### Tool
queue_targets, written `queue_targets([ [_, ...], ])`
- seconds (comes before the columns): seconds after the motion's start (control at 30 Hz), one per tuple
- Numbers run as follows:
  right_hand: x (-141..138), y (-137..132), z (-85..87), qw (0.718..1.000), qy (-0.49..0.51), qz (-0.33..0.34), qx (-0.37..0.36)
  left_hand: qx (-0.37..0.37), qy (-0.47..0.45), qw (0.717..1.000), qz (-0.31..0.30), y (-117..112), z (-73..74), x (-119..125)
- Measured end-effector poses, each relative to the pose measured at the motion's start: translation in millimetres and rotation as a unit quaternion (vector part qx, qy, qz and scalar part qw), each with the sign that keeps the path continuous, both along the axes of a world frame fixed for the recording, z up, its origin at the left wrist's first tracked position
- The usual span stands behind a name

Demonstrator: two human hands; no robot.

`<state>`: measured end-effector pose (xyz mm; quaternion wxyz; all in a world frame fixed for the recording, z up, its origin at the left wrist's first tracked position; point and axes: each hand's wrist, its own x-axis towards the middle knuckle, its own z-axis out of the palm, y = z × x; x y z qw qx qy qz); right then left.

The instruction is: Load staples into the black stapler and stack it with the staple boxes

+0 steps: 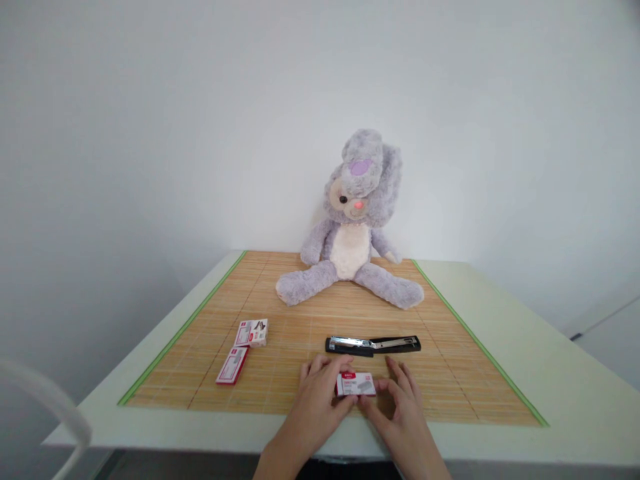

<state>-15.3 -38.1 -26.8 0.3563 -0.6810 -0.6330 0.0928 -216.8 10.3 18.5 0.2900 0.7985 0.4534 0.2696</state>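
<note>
Both my hands meet at the near edge of a bamboo mat (450, 373). Together they hold a small red and white staple box (356, 385) just above the mat. My left hand (320, 393) curls its fingers round the box's left end. On the right end rest the thumb and fingertips of my right hand (400, 407). An opened black and silver stapler (373, 344) lies flat just beyond the box. Two more staple boxes sit to the left, one (251, 332) farther back and one (232, 365) nearer me.
A grey and white plush rabbit (353, 233) sits at the back of the mat against the white wall. The mat lies on a pale table (550, 373). A white curved object (50, 400) shows at the lower left.
</note>
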Motion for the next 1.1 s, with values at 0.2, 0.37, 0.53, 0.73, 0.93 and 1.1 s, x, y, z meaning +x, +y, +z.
queue_targets([
  [0.2, 21, 0, 19.6, 0.998, -0.039, 0.047, -0.024, 0.025, 0.03, 0.999, 0.008, 6, -1.7, -24],
  [0.37, 30, 11, 37.4, 0.989, -0.06, 0.116, -0.064, 0.027, 0.039, 0.999, 0.007, 7, -2.9, -27],
  [0.53, 36, 20, 46.5, 0.981, -0.016, 0.164, -0.104, 0.018, 0.031, 0.999, 0.003, 9, -2.5, -28],
  [0.73, 51, 19, 50.5, 0.977, 0.008, 0.175, -0.122, 0.013, 0.038, 0.999, 0.006, 11, -2.0, -35],
  [0.93, 57, 16, 57.3, 0.977, 0.003, 0.171, -0.128, 0.016, 0.044, 0.999, 0.009, 11, -2.3, -37],
  [1.1, 49, 17, 66.4, 0.981, 0.004, 0.155, -0.115, 0.024, 0.046, 0.999, 0.012, 10, -1.7, -37],
])
